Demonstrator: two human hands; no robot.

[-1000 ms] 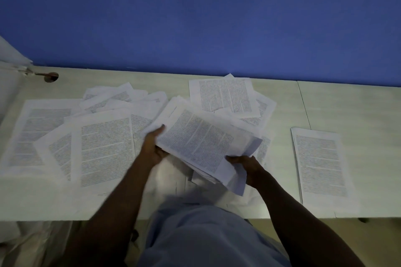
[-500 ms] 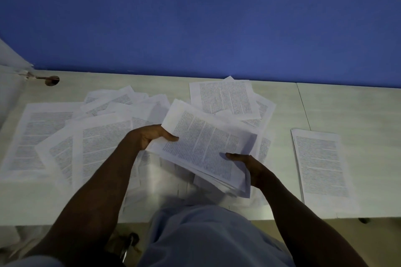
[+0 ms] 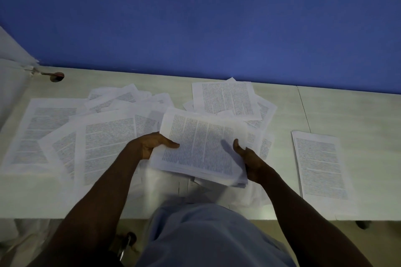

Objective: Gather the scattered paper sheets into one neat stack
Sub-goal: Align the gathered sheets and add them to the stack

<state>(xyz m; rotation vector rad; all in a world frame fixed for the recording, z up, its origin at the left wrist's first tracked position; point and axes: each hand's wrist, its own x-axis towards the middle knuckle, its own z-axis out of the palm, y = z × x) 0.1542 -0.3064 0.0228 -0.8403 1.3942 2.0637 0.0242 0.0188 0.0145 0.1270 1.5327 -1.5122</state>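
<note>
Nearest the camera, at the bottom centre of the frame, lay the person's pale blue cloth garment (image 3: 208, 234); both bare forearms rose from it toward the middle of the frame. There the left hand (image 3: 152, 145) gripped the left edge of the thick bundle of white printed paper sheets (image 3: 201, 149), thumb lying across the top page and fingers hidden beneath; the right hand (image 3: 249, 158) clasped the bundle's right edge, thumb raised against the side, its other fingers out of sight under the paper. The bundle was held tilted just above the pale, faintly grained tabletop (image 3: 347, 110), its lower edges fanned and uneven; to square it well, the grip should probably loosen a little and the long edge be tapped on the table, since thin limp sheets slide and buckle if squeezed.

At the right of the frame a separate flat pile of printed white pages (image 3: 321, 167) lay fairly well squared, well apart from the hands; at the left, overlapping loose white sheets of dense text (image 3: 65, 136) sprawled at mixed angles, still to be gathered; beyond the bundle, in the upper centre, more skewed printed sheets (image 3: 225, 99) overlapped near the matte blue wall (image 3: 195, 17); a small round dark hole in the tabletop (image 3: 56, 77) sat at the far left.
</note>
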